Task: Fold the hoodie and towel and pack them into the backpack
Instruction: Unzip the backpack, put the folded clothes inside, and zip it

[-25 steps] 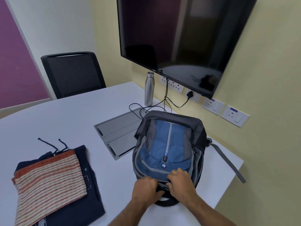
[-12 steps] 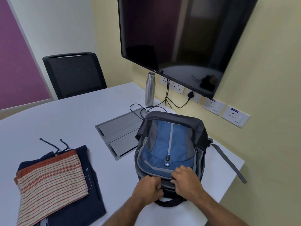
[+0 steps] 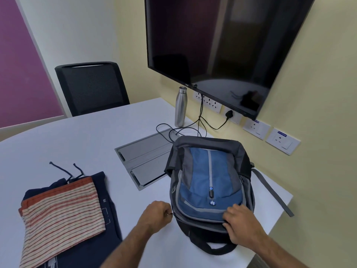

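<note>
On the white counter [image 3: 81,144] lies the blue-and-grey fabric backpack [image 3: 209,178]. The left hand [image 3: 157,214] has its grip closed, pinching a small metal zipper pull [image 3: 170,214] at the backpack's left edge. The right hand [image 3: 240,222] presses curled fingers on the near rim. The folded red-striped cream towel [image 3: 61,215] rests atop the folded navy hoodie [image 3: 96,238], well left.

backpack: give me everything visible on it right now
The backpack is blue, grey and black fabric, lying on its back on the white table near the right edge, front panel up, carry handle toward the camera. A grey vertical strip ends in a dark zip pull above a round logo badge. One grey strap trails off the table's right edge. The left hand pinches a zip pull at its left side; the right hand presses the near front edge. Its far end overlaps the grey cable hatch.
</note>
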Demonstrator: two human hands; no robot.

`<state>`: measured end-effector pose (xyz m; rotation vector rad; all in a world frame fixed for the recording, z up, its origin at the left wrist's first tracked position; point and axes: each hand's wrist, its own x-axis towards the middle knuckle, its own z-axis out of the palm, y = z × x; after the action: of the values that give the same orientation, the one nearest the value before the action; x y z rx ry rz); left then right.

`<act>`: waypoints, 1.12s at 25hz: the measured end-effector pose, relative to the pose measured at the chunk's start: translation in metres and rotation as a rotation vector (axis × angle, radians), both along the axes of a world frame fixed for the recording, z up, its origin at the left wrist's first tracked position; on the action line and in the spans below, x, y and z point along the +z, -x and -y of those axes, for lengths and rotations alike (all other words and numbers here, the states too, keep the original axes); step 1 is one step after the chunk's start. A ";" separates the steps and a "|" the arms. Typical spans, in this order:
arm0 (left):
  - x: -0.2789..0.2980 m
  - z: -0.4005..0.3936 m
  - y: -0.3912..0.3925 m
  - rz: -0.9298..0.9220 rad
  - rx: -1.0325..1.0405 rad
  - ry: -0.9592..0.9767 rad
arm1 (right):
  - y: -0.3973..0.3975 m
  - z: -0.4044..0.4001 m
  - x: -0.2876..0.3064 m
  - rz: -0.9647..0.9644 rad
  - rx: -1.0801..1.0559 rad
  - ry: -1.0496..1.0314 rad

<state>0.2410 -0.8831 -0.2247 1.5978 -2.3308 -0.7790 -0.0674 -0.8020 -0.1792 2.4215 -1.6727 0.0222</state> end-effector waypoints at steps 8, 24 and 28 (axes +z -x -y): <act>-0.005 -0.003 -0.005 -0.116 -0.036 0.029 | -0.105 0.034 -0.016 -0.066 0.069 -0.024; -0.003 0.025 -0.010 -0.010 -0.047 0.087 | -0.138 0.083 0.015 0.163 -0.165 -0.065; 0.006 0.058 -0.005 0.124 -0.052 0.186 | -0.127 0.082 0.023 0.221 -0.124 -0.044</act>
<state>0.2465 -0.9413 -0.2183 1.5519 -2.4567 -0.4686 0.0594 -0.8839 -0.1567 2.4171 -1.9333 0.2455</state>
